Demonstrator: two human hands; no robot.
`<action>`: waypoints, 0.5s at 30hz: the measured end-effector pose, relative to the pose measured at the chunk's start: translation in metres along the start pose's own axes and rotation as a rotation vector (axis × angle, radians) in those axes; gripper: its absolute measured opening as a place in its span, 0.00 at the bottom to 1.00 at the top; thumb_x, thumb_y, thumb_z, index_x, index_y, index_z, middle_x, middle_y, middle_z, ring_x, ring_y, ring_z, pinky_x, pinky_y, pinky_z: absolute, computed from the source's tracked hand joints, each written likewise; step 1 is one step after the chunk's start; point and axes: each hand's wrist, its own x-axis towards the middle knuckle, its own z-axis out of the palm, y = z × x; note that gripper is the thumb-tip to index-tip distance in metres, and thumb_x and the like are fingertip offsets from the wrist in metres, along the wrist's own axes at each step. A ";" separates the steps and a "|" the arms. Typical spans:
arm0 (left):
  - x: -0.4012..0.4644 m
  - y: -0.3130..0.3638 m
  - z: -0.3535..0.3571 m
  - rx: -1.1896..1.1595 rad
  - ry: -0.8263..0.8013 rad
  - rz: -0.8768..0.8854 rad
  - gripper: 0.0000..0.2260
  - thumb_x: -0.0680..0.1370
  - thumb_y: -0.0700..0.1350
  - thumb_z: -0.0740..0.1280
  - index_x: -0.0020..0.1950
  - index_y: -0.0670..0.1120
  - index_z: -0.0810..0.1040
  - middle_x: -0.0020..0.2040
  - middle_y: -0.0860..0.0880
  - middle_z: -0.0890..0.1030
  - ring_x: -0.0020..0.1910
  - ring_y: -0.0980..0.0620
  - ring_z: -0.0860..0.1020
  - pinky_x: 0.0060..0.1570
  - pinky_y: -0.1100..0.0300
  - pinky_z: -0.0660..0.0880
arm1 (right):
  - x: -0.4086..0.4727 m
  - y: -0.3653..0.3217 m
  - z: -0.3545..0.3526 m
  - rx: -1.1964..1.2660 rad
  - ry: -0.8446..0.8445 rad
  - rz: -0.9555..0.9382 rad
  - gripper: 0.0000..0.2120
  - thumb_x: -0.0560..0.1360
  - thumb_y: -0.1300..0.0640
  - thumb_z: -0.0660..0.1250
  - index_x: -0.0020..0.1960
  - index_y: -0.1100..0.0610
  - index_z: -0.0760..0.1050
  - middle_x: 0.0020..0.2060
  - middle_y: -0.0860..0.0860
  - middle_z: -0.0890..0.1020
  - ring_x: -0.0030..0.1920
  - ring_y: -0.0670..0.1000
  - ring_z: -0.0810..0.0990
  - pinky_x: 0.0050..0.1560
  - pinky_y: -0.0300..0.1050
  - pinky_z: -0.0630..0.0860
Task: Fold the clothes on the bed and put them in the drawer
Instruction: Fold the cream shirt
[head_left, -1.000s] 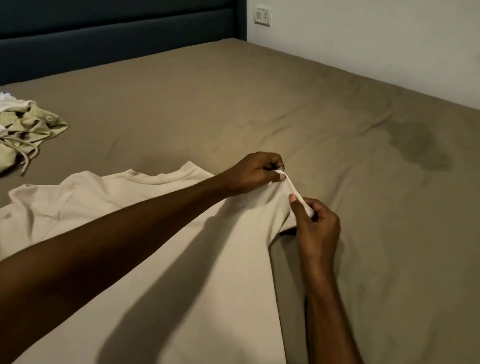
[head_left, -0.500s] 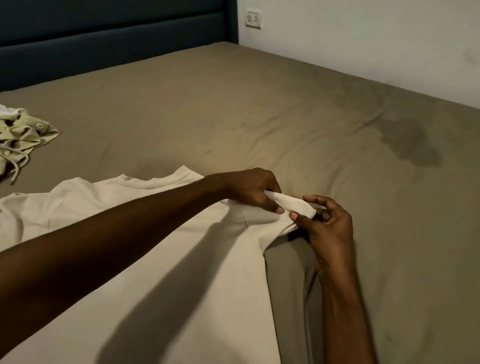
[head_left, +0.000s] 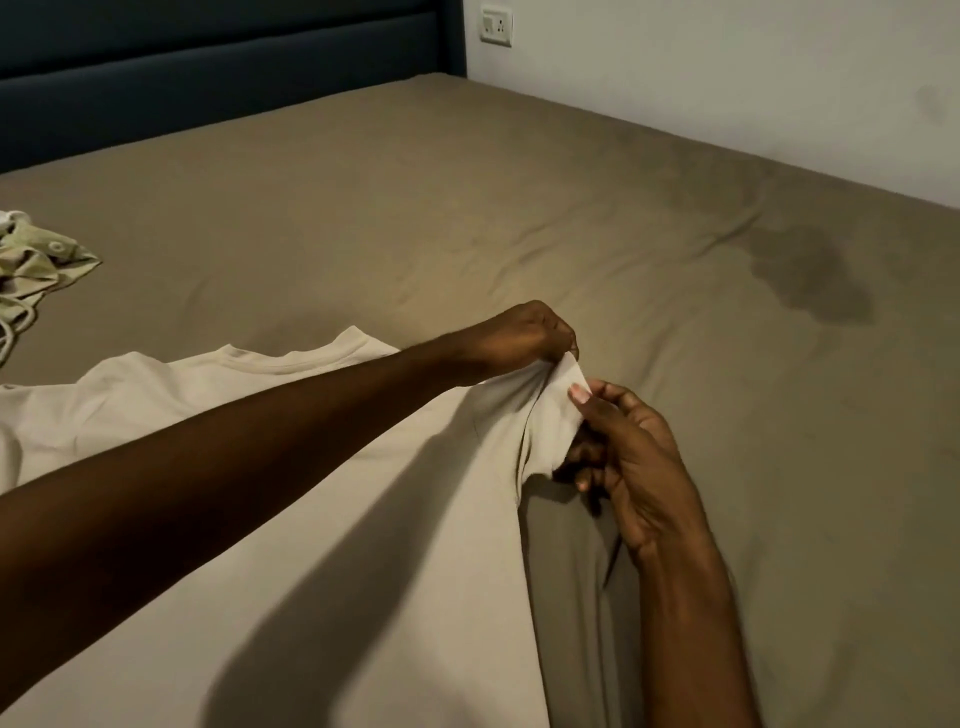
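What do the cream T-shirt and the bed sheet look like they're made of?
Cream T-shirt: looks like soft matte cotton knit; ribbed collar, limp drape where both hands pinch the sleeve. Bed sheet: matte taupe woven fabric, probably cotton; shallow creases and a darker patch.

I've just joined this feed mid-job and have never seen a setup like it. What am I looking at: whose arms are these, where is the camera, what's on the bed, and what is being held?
There is no machine here: a person is working with bare hands, and the one picture comes from a camera worn on their head, looking forward and down. So the arms reaching in from the bottom are the wearer's own.

The surface is a bed with a brown sheet, a dark headboard behind it and a wall socket above the corner. A cream T-shirt lies spread on it, neck away from the camera. The left hand reaches across and pinches the shirt's sleeve; the right hand grips the same sleeve at its end. A crumpled green garment sits at the far left. A dark patch marks the sheet on the right. No drawer is in view.
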 end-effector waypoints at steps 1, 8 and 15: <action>0.001 0.000 0.001 -0.013 0.030 0.002 0.10 0.73 0.37 0.61 0.41 0.32 0.79 0.35 0.47 0.80 0.37 0.51 0.77 0.39 0.60 0.74 | -0.001 -0.001 -0.002 -0.057 -0.040 0.020 0.23 0.72 0.52 0.76 0.64 0.57 0.76 0.42 0.54 0.85 0.27 0.48 0.78 0.20 0.38 0.69; 0.002 -0.012 0.004 0.029 0.179 -0.035 0.15 0.70 0.42 0.62 0.40 0.29 0.75 0.36 0.43 0.74 0.38 0.49 0.72 0.42 0.55 0.67 | 0.000 0.004 -0.022 -0.378 -0.232 0.021 0.30 0.66 0.65 0.82 0.66 0.58 0.78 0.56 0.54 0.87 0.57 0.57 0.86 0.63 0.57 0.80; -0.003 -0.013 0.023 0.361 -0.067 -0.084 0.12 0.73 0.47 0.62 0.30 0.47 0.71 0.30 0.54 0.70 0.32 0.55 0.67 0.38 0.55 0.65 | -0.001 0.005 -0.036 -0.729 -0.055 0.042 0.09 0.81 0.55 0.70 0.48 0.61 0.82 0.30 0.55 0.83 0.20 0.52 0.72 0.27 0.43 0.68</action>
